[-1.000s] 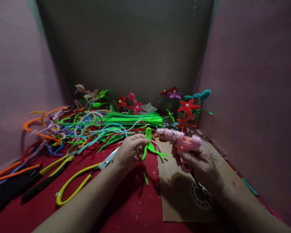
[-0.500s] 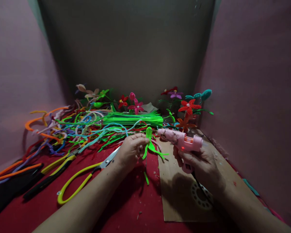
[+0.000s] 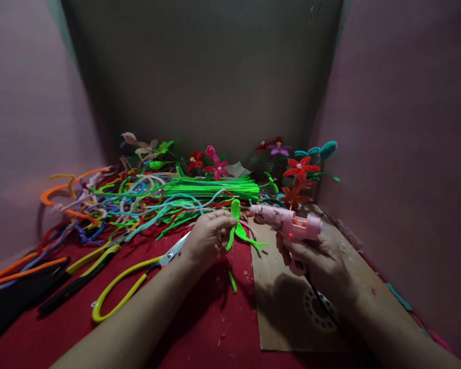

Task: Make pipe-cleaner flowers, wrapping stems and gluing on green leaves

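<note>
Between the thumb and fingers of my left hand [image 3: 214, 233] is a bright green pipe-cleaner piece [image 3: 235, 210], with a looped top and loose ends that hang down and to the right. A thin wire seems to run below it. My right hand [image 3: 320, 266] is wrapped round the handle of a pink hot glue gun [image 3: 286, 220], whose red light is lit. The nozzle points left and sits close to the green loop; whether they touch I cannot tell. A short green pipe-cleaner bit [image 3: 232, 282] shows under my left hand.
Yellow-handled scissors [image 3: 119, 284] and yellow-black pliers [image 3: 82, 279] lie left on the red cloth [image 3: 200, 328]. A brown board [image 3: 276, 328] is under my right hand. Behind are tangled pipe cleaners [image 3: 96, 205], a green bundle [image 3: 215, 188] and fuzzy flowers [image 3: 217, 167]. Walls stand on both sides.
Almost nothing differs. The whole view has shifted very slightly, while both hands keep their grip and the glue gun stays beside the green piece.
</note>
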Tool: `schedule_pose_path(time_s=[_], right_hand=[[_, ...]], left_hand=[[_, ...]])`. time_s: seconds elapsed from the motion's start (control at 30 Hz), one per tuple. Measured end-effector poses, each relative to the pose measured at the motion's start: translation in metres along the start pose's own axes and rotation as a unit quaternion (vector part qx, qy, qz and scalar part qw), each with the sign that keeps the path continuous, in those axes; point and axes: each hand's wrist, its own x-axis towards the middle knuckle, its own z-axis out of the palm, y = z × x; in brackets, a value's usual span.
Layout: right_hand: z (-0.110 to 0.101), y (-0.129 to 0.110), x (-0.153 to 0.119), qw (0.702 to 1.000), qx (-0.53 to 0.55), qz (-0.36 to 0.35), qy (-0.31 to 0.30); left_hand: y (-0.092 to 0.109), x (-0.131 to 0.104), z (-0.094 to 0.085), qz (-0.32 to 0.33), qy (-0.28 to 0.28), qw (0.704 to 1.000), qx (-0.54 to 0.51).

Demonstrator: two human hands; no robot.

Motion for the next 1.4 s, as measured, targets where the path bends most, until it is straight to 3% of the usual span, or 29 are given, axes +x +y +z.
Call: schedule_pose_path(time_s=[0.33, 0.5, 1.4], right_hand=[[0.003, -0.008, 0.0, 0.998, -0.041, -0.041, 0.03], [0.002, -0.005, -0.001, 0.998, -0.036, -0.051, 0.024], [0.003, -0.003, -0.002, 0.999, -0.022, -0.023, 0.008]], left_hand=[[-0.004, 0.001, 0.002, 0.018, -0.014, 1.0, -0.009], [0.0, -0.001, 0.002, -0.007, -0.014, 1.0, -0.022], [0.003, 0.0, 0.0, 0.019, -0.009, 0.999, -0.023]])
